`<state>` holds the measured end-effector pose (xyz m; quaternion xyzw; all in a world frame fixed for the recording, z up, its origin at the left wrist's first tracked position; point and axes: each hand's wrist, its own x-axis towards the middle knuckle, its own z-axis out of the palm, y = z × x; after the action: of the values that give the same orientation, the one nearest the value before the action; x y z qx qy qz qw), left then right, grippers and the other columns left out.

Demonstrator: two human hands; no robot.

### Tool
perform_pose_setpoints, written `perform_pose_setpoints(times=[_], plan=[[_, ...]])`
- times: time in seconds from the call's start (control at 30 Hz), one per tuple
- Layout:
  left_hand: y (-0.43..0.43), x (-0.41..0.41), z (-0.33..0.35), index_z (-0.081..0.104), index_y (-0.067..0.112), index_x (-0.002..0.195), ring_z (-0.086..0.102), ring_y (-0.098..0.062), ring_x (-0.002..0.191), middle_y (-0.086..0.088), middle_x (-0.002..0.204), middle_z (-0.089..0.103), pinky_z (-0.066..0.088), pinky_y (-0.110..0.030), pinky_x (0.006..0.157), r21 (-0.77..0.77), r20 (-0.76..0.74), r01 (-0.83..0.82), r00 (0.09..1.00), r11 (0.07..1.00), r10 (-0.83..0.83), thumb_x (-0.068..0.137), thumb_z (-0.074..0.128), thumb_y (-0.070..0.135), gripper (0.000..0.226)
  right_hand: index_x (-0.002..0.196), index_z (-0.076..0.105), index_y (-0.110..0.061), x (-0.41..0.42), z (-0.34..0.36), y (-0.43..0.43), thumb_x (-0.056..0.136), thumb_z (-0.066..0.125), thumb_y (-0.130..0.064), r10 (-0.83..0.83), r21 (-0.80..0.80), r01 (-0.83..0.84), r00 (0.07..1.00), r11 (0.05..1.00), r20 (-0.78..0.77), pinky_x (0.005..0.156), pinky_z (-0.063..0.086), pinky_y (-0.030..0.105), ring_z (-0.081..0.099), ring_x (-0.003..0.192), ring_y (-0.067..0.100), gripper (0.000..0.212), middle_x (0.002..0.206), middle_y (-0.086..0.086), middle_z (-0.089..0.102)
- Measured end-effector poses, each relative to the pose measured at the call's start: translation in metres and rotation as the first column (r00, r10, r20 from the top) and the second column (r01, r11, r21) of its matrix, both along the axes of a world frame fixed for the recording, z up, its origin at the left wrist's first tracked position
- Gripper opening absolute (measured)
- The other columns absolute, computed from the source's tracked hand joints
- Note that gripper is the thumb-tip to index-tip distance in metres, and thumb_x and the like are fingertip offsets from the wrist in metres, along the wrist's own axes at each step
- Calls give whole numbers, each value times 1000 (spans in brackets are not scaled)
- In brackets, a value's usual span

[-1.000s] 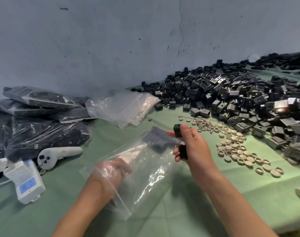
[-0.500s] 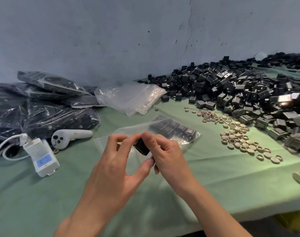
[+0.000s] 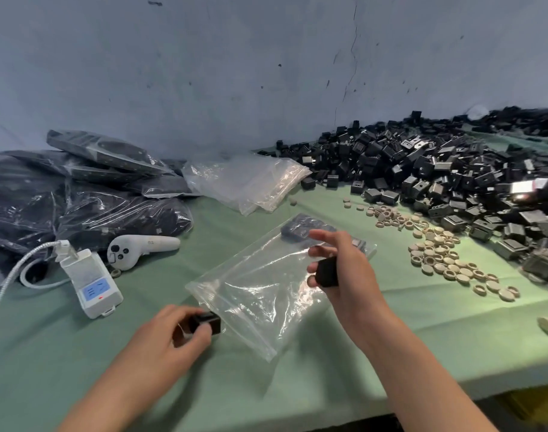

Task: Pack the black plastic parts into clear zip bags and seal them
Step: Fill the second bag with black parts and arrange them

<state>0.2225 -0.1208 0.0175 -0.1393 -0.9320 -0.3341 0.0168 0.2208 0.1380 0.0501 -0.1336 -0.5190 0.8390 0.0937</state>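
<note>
The hands have drawn apart. The left hand (image 3: 185, 335) now pinches a black part (image 3: 207, 321) at the near-left mouth of the clear zip bag (image 3: 260, 291). The right hand (image 3: 347, 279) grips a second black part (image 3: 326, 271) above the bag, which lies on the green worktop (image 3: 422, 341).

I find the near strip of the green table (image 3: 282, 391) open to either side, with a bare lane between the clear zip bag (image 3: 254, 294) and the white socket box (image 3: 91, 282). To the right, scattered beige rings (image 3: 447, 260) and the heap of black parts (image 3: 438, 169) behind them block the way. To the left stand the white controller (image 3: 141, 247) and filled bags (image 3: 110, 216); loose empty bags (image 3: 247, 179) lie near the wall (image 3: 266, 73) behind.
</note>
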Motion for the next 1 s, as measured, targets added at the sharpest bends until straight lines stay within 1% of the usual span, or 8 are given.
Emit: perform_pose_setpoints(times=[0.1,0.2,0.3,0.4,0.63,0.73,0.87,1.0], plan=[[9,-7,-12,65,42,96,58,6,91,18,96,61,39,-7,79,-6,5,60,998,998,-60,88,68,34,12,101,66,-14,-7,-4,6,91,47,-10,3,-150,-2,1000,989,5,56,49,26,54,61,14,22,82,5,55],[32,-20,-18,66,35,107,57,-3,105,21,108,59,43,-27,98,-19,-79,92,993,996,-93,90,63,42,18,104,63,-13,-12,-8,11,73,51,-7,-10,-153,8,1000,988,-12,69,53,29,55,76,16,34,86,5,56],[63,-35,-15,64,42,97,60,-10,99,17,102,62,48,-38,94,-29,-124,163,978,986,-165,90,67,43,7,108,61,-10,-19,-16,19,85,45,7,-69,-98,68,998,993,-11,79,53,31,55,78,15,33,85,5,55],[91,-60,-21,68,35,116,58,-8,107,14,112,64,45,-30,99,-102,-144,221,961,970,-235,90,64,47,29,110,58,-9,-28,-25,26,94,48,5,-130,-40,130,991,991,3,87,54,31,57,80,15,24,85,4,56],[152,-97,-43,54,30,109,62,-7,80,12,87,65,45,-11,73,233,-21,319,946,918,-323,88,73,20,30,112,58,-16,-36,-36,57,98,62,-17,-241,119,247,969,962,-59,74,59,23,69,78,18,14,98,8,65],[167,-113,-48,56,31,106,64,-17,87,7,95,65,49,-20,80,180,-9,313,948,932,-317,85,74,37,29,107,59,-19,-32,-38,73,99,61,-22,-274,198,283,959,938,-75,59,56,20,68,65,13,9,93,9,67],[171,-118,-41,59,37,100,62,2,81,18,90,63,51,-15,73,5,-109,301,948,953,-299,77,59,65,37,106,59,-23,-31,-43,90,99,61,-22,-315,220,317,948,923,-46,56,54,18,67,63,9,7,93,6,67],[187,-114,-32,54,16,100,68,-12,80,-3,90,67,57,-24,73,174,41,322,942,931,-333,88,69,28,23,121,56,-12,-35,-42,103,101,50,-7,-308,108,304,951,947,24,67,59,23,70,81,22,21,104,10,61]])
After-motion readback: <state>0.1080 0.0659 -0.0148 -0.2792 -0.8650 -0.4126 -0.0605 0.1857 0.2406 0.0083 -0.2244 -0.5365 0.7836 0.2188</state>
